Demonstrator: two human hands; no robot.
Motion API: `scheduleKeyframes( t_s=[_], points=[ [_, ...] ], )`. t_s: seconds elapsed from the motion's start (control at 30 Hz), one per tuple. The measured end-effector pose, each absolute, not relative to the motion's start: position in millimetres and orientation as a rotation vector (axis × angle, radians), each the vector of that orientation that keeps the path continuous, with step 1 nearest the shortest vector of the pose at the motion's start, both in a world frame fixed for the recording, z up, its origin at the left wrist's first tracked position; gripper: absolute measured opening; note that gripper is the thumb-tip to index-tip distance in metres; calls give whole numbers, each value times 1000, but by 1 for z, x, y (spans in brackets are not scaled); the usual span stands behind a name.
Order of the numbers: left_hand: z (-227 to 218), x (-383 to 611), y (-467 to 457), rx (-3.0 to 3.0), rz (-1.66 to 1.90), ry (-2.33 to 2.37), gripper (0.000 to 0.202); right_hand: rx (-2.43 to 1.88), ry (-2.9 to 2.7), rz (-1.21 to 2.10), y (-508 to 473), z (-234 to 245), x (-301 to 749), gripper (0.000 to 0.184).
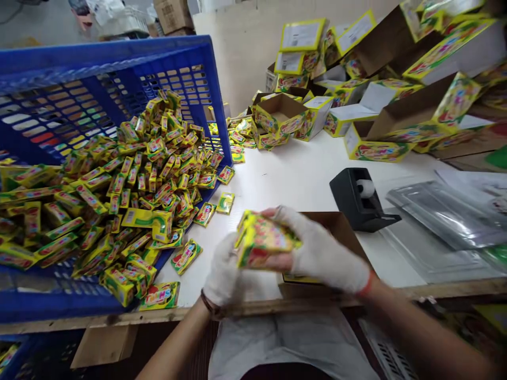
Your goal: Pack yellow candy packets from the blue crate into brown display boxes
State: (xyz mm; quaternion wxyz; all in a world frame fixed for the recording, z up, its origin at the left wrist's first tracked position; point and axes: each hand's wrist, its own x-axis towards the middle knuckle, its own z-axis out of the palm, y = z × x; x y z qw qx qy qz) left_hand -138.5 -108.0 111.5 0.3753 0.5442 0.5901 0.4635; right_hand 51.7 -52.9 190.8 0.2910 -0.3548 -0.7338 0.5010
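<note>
a blurred bunch of yellow-and-green packets (269, 241) is held up over the tabletop (285, 174), between the gloved left hand (224, 269), gripping its left end, and the gloved right hand (327, 250), wrapped around its right end. an open carton (346, 232) sits partly behind the right hand. left, loose packets (158, 148) fill a tilted blue crate (217, 100); right, a tape dispenser (352, 206) stands near clear plastic covers (439, 216). beyond, printed boxes (376, 150) lie piled.
</note>
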Motion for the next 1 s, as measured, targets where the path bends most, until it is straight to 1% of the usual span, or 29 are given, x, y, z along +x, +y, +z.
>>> scheduleKeyframes(
  t_s=[0.03, 0.1, 0.17, 0.27, 0.4, 0.5, 0.63, 0.7, 0.8, 0.9, 1.0],
  points=[
    [117, -120, -106, 1609, 1139, 1490, 32, -988, -1867, 1509, -34, 194, 69, 69],
    [126, -84, -98, 2026, 953, 1457, 26, -1055, -1746, 1698, 2, 192, 98, 68],
    [131, -58, -90, 2272, 748, 1472, 28, -1117, -1673, 1779, 28, 181, 117, 67],
    [126, -40, -87, 2319, 607, 1523, 37, -1210, -1643, 1852, 43, 163, 129, 67],
    [102, -38, -100, 2282, 673, 1535, 51, -1244, -1698, 1939, 39, 155, 130, 67],
    [86, -37, -109, 2295, 764, 1537, 61, -1230, -1694, 1972, 40, 152, 131, 64],
    [78, -36, -110, 2309, 825, 1516, 61, -1148, -1548, 2069, 52, 135, 139, 59],
    [77, -36, -109, 2309, 831, 1517, 61, -1163, -1476, 2062, 57, 127, 143, 55],
    [78, -37, -109, 2307, 834, 1511, 63, -1212, -1510, 2017, 57, 124, 143, 50],
    [80, -37, -109, 2302, 864, 1501, 61, -1164, -1580, 2047, 50, 128, 136, 51],
    [82, -37, -108, 2316, 872, 1505, 57, -1155, -1538, 2064, 41, 131, 131, 54]
  ],
)
